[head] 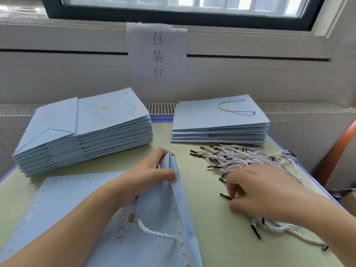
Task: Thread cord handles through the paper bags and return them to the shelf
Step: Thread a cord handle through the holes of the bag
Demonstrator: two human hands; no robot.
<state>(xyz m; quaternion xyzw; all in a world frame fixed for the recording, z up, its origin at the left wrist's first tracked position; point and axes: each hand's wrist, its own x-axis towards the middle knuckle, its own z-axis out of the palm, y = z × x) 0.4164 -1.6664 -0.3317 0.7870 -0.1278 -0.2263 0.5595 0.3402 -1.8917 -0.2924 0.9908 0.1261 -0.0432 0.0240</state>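
Bright, even daylight from the window (pixel 192 4) at top, soft faint shadows on the bench (pixel 208 189), mild blown-out glare in the panes, slight motion blur on the right hand (pixel 265 191), wide-angle bowing toward the edges.

Paper sign (pixel 157 52) on wall below window (pixel 183 8); green table (pixel 208 218).

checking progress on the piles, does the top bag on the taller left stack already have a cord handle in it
No, the top bag of the taller left stack shows only bare punched holes, while the top bag of the shorter right stack carries a cord loop.
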